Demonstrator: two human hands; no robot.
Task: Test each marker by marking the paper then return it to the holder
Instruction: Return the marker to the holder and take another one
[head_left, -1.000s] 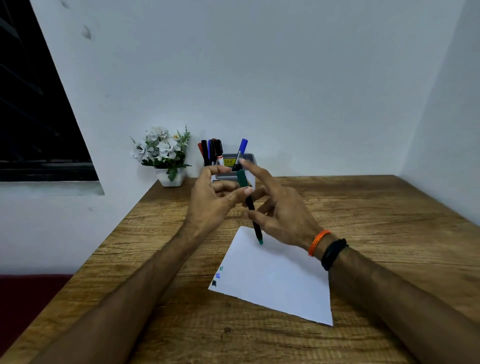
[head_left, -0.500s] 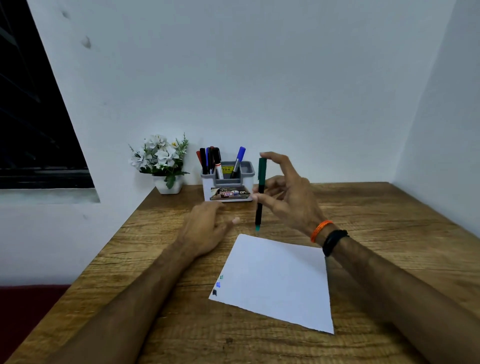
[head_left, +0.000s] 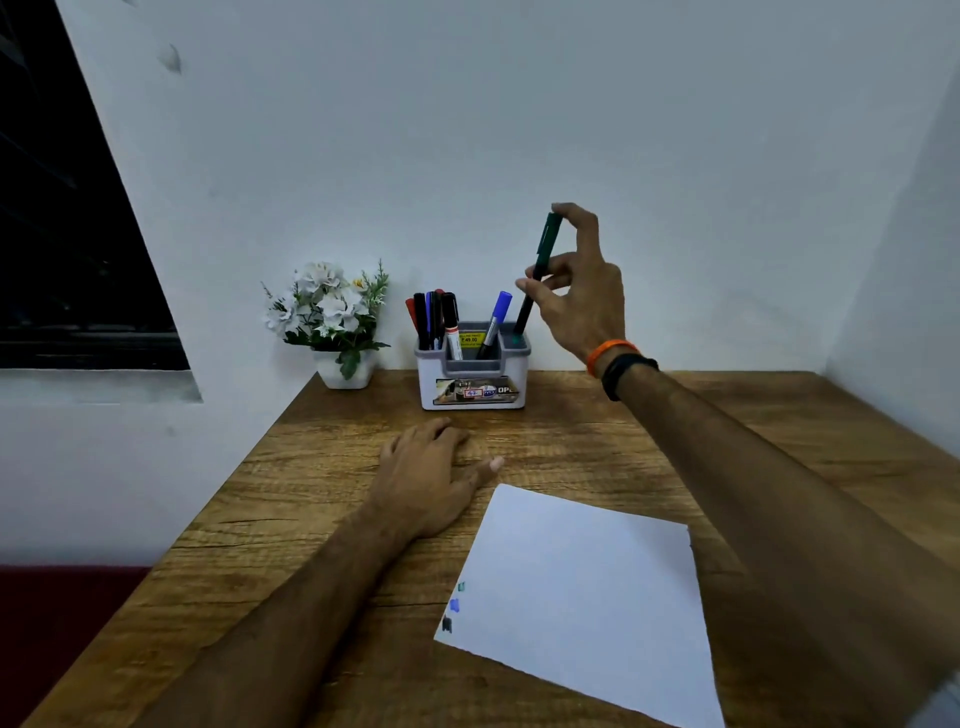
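My right hand (head_left: 579, 291) pinches a capped green marker (head_left: 540, 265) nearly upright, its lower tip just inside the right compartment of the white and grey holder (head_left: 472, 387) at the back of the desk. Several markers (head_left: 434, 319) stand in the holder's left compartment, and a blue-capped marker (head_left: 496, 322) leans in the middle one. My left hand (head_left: 431, 478) rests flat on the desk, fingers relaxed, just left of the white paper (head_left: 582, 592). The paper bears three small marks (head_left: 453, 605) near its left edge: green, blue and black.
A small white pot of artificial white flowers (head_left: 335, 322) stands left of the holder against the wall. The wooden desk (head_left: 675, 431) ends in a corner between two white walls. A dark window sits at far left.
My right hand has carried the green marker up and back from above the paper to the holder. My left hand let go of the marker and came down onto the desk.
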